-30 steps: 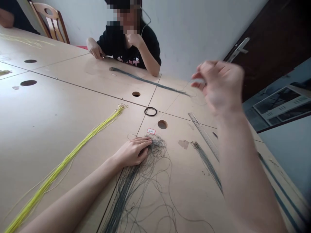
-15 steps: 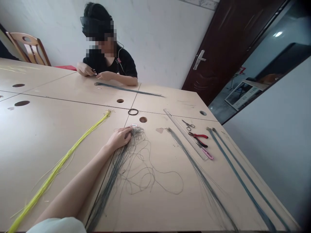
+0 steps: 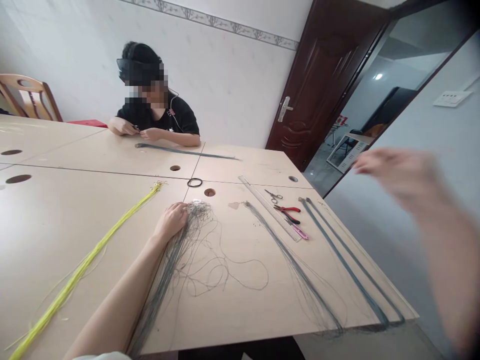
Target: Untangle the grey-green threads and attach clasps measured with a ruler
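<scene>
My left hand [image 3: 171,220] rests on the table at the tangled upper end of a bundle of grey-blue cords [image 3: 168,272]. Its fingers curl against the edge of that bundle, gripping it. Loose loops [image 3: 225,270] of the same thin cord spread over the tabletop to the right. My right hand [image 3: 397,167] is raised off the table at the right, in front of the wall. Motion smears its fingers, so whether they hold anything cannot be made out.
A yellow cord bundle [image 3: 101,245] lies to the left. More grey-blue bundles [image 3: 292,260] lie right, near a clear ruler [image 3: 268,207], scissors [image 3: 275,196], red-handled pliers [image 3: 288,212] and a pink cutter [image 3: 300,231]. A black ring [image 3: 194,183] lies behind. Opposite sits a person [image 3: 157,120].
My right hand has come into view at the right, raised and moving fast. The camera view has tilted up and shifted right. My left hand stays at the cord bundle.
</scene>
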{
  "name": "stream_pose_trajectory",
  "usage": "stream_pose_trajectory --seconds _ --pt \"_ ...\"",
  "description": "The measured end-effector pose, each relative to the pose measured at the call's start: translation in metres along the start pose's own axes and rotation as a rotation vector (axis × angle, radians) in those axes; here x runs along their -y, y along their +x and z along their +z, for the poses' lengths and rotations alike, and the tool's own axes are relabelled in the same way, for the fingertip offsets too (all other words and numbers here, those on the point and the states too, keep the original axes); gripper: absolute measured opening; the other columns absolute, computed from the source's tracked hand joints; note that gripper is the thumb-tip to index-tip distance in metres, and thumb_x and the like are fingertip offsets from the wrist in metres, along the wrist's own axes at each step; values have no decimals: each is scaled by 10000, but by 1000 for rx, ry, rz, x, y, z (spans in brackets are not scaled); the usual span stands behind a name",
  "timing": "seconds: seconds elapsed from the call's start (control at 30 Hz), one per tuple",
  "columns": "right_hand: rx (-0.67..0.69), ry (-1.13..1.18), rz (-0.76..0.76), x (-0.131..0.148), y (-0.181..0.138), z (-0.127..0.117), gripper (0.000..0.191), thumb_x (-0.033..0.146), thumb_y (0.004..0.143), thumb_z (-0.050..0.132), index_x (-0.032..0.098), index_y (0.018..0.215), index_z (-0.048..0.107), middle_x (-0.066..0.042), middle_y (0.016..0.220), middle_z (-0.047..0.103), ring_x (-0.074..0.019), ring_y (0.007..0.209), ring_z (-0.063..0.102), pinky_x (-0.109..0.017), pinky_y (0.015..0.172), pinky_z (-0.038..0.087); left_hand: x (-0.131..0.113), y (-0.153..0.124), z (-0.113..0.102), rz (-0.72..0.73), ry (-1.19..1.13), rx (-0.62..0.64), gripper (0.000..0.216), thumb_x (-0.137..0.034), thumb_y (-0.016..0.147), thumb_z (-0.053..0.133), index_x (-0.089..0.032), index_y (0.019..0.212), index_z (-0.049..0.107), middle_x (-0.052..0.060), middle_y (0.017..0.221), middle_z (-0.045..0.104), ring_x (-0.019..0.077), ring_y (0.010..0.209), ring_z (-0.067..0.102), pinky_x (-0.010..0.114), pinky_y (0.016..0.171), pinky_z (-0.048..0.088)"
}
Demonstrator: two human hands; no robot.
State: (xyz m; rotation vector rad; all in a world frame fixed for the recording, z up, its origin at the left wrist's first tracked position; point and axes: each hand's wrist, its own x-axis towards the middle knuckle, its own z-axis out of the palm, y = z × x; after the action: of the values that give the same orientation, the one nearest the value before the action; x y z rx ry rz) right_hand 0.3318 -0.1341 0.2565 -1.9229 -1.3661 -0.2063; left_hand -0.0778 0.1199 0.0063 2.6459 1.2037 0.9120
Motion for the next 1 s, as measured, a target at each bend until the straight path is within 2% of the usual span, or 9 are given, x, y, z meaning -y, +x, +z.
stream_pose_trajectory --seconds 0.13,0.23,0.37,0.5,0.63,0.73,0.83,0.93,1.0 --pt "313 -85 42 2 -11 117 173 283 749 578 136 784 664 -72 787 683 -158 699 624 -267 657 479 0 -5 1 23 -20 19 339 -261 837 363 -132 1053 590 118 1094 627 255 1075 539 399 962 401" --pt "404 -133 12 -7 -15 206 101 217 715 585 149 722 661 -57 810 680 -163 752 626 -249 689 458 2 -6 1 10 -32 15 329 -265 847 365 -145 1062 584 103 1104 621 242 1088 530 384 970 397" --pt "454 -191 -28 -19 -17 265 114 213 740 557 160 702 651 -71 881 669 -192 822 617 -285 741 436 4 -4 1 -43 -46 -5 312 -266 872 356 -156 1056 583 84 1109 613 219 1074 530 355 965 403" --pt "470 -216 -70 -26 -15 274 175 248 801 512 159 726 643 -88 896 651 -211 867 604 -328 806 425 8 1 0 -86 -51 -14 296 -267 885 361 -160 1039 590 80 1113 604 226 1075 518 370 971 388" --pt "455 -194 -101 -28 -16 261 242 152 834 401 146 914 629 -102 1006 622 -194 953 582 -319 852 432 -1 2 -4 -100 -45 -10 317 -277 902 349 -157 1095 570 93 1160 586 240 1123 487 394 971 371" --pt "422 -128 -106 -21 -31 243 248 203 847 414 153 1012 592 -100 1056 604 -201 1011 565 -338 891 438 -30 -4 -5 -33 -12 60 376 -302 907 361 -173 1235 491 93 1320 487 247 1252 385 418 1020 311" --pt "429 -40 -132 -6 -63 223 267 315 863 439 172 1045 572 -95 1085 589 -218 1066 538 -373 937 427 -75 -20 -5 221 94 254 470 -403 905 377 -218 1337 399 71 1450 327 259 1347 242 454 1078 200" --pt "604 25 -216 16 -99 212 356 365 876 437 182 1168 525 -96 1232 522 -208 1172 474 -365 1009 387 -111 -44 -11 374 127 371 535 -479 889 385 -228 1361 372 64 1463 305 255 1360 213 444 1103 119" --pt "763 51 -260 29 -115 215 453 403 874 442 174 1264 468 -97 1347 436 -214 1262 390 -371 1054 345 -121 -61 -20 315 162 362 537 -461 895 379 -226 1377 348 67 1468 292 250 1359 220 434 1105 97"
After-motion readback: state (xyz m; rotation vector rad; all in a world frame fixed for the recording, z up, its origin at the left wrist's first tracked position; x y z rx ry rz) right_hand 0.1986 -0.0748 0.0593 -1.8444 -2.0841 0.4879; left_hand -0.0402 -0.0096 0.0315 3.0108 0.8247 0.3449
